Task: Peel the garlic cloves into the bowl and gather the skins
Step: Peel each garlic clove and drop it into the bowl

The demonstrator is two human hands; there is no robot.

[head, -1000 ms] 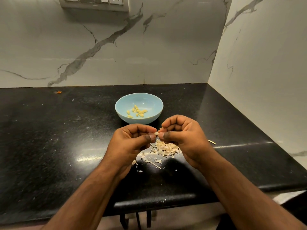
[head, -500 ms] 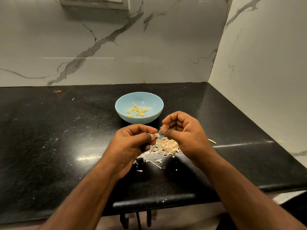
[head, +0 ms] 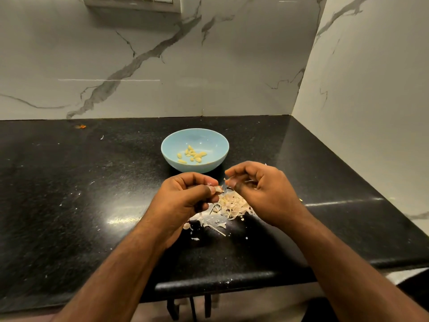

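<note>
Between the two hands, just above the heap of skins, sits the garlic clove (head: 217, 188) now being worked: a small pale piece pinched at the tip of the left hand (head: 185, 197) between thumb and forefinger. It shows papery, off-white skin, so it looks only partly stripped; its exact condition is too small to tell. The right hand (head: 260, 191) hovers just beside it, fingers curled, thumb and forefinger tips pressed together on what seems to be a thin shred of skin (head: 226, 180), though that pinch is hard to make out.

Directly below, the skins (head: 234, 205) lie in a loose, flaky, cream-coloured pile on the black table (head: 69, 205), with scattered flakes and a thin stalk nearer the person. The pile is roughly gathered but not tidy.

Beyond the hands stands the light blue bowl (head: 216, 142), upright, holding about ten peeled cloves (head: 191, 154), yellowish and smooth, clustered left of its middle.

Judging from this, the task is well advanced: many cloves are done and one is in hand. No other unpeeled cloves are visible, though some may be hidden under the hands. The stray flakes remain to be swept together.
</note>
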